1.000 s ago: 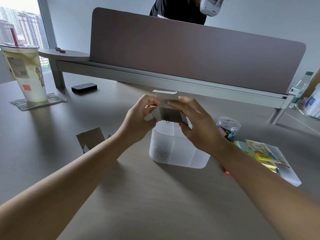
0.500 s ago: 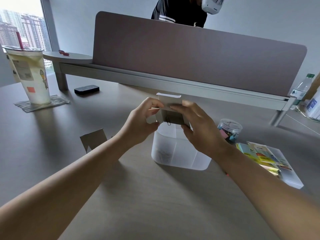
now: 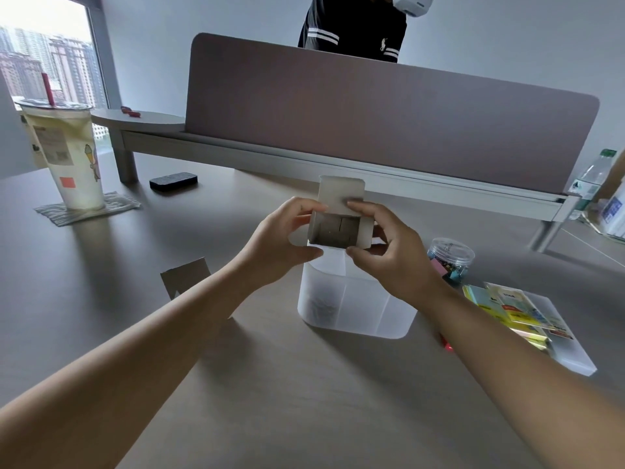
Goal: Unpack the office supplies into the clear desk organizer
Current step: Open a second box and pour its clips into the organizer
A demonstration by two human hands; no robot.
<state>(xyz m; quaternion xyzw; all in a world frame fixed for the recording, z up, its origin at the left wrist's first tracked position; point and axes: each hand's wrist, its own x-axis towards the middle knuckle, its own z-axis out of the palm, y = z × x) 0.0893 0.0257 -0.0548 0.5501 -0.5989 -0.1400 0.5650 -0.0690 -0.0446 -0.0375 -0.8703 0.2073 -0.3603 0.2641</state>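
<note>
A small white cardboard box (image 3: 340, 211) with its flap up is held above the clear desk organizer (image 3: 351, 306), open mouth turned toward me; its inside looks empty. My left hand (image 3: 284, 242) pinches the box's left side. My right hand (image 3: 392, 252) grips its right side, fingers on the flap. The frosted organizer stands on the desk below the box; dark small items lie in its left compartment. To its right are a clear jar of coloured clips (image 3: 449, 258) and packs of sticky notes (image 3: 504, 306) on a clear lid (image 3: 571, 357).
A drink cup (image 3: 64, 154) with a red straw stands on a coaster at far left. A black object (image 3: 173, 180) lies near the divider (image 3: 372, 113). A torn cardboard piece (image 3: 184, 275) sits left of my arm. A person stands behind the divider; bottles at far right.
The box has been tipped so its open mouth faces me, and the paper clip seen hanging at its opening is gone. Both hands keep their hold.
</note>
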